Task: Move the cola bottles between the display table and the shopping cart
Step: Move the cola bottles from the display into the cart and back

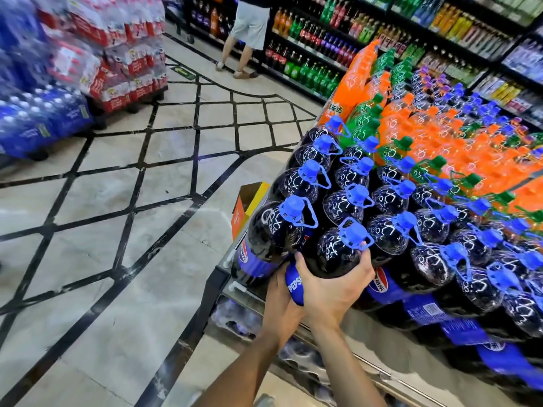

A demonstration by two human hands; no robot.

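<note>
A large dark cola bottle with a blue cap, handle ring and blue label stands at the near corner of the display table. My right hand grips its shoulder from the front, one fingertip up by the blue handle. My left hand grips the label low on its left side. Several more cola bottles stand packed in rows around and behind it. No shopping cart is in view.
Orange and green soda bottles fill the far part of the display. A person stands at the drink shelves at the back. Stacked water packs sit on the left. The tiled floor spreads to my left.
</note>
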